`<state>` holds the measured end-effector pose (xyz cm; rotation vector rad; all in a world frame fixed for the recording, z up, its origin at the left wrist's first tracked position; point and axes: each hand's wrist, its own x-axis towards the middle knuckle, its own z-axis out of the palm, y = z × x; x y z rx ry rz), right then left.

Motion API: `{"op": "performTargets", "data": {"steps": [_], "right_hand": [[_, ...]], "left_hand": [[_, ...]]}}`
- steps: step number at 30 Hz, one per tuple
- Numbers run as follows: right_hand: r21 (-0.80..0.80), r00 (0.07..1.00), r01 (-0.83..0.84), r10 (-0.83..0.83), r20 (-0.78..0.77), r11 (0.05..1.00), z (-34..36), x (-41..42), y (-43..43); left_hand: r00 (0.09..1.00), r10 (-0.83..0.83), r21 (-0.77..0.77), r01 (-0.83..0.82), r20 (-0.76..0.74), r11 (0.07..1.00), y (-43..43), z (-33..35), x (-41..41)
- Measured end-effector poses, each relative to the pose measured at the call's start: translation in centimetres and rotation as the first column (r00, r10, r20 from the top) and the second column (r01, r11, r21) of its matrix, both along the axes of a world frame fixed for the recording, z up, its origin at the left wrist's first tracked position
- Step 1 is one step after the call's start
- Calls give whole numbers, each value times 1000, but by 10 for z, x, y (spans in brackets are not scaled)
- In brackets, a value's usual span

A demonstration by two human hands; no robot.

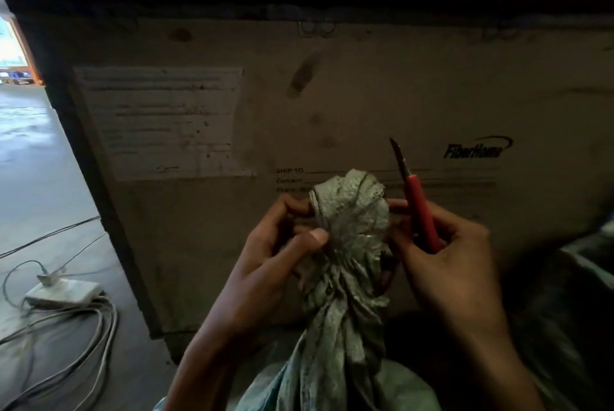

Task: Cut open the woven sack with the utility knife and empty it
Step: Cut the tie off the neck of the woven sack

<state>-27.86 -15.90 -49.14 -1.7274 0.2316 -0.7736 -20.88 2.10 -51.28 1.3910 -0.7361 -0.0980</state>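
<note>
- Far left of the big cardboard carton [332, 105], a white power strip [63, 292] lies on the concrete floor [40, 161] with grey cables [83, 344] trailing from it.
- On the carton's left half, a pale shipping label [162, 121] is stuck flat; its print is too blurred to read.
- In front of the carton's lower middle, the left hand [282, 248] pinches the tied neck of the woven sack [349, 244], thumb pressed against the gathered fabric.
- The sack's neck is bunched shut, so its contents are hidden.
- Just right of the neck, the right hand [442, 254] is clamped on a red utility knife [420, 211], blade pointing up toward the carton's "FiberHome" logo [475, 150].
</note>
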Motion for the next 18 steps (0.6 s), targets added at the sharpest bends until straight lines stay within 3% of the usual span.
{"op": "performTargets", "data": {"steps": [8, 12, 15, 18], "right_hand": [[20, 999, -39, 39, -29, 999, -6, -1, 10], [22, 998, -62, 63, -25, 998, -6, 0, 15], [-44, 1000, -13, 12, -16, 999, -5, 2, 13], [-95, 1000, -19, 17, -23, 995, -2, 0, 16]], "left_hand": [[1000, -10, 166, 10, -3, 986, 9, -3, -1], [999, 4, 84, -2, -34, 996, 11, -1, -3], [980, 145, -23, -150, -137, 988, 8, 0, -3], [883, 366, -7, -385, -295, 923, 2, -1, 2]]}}
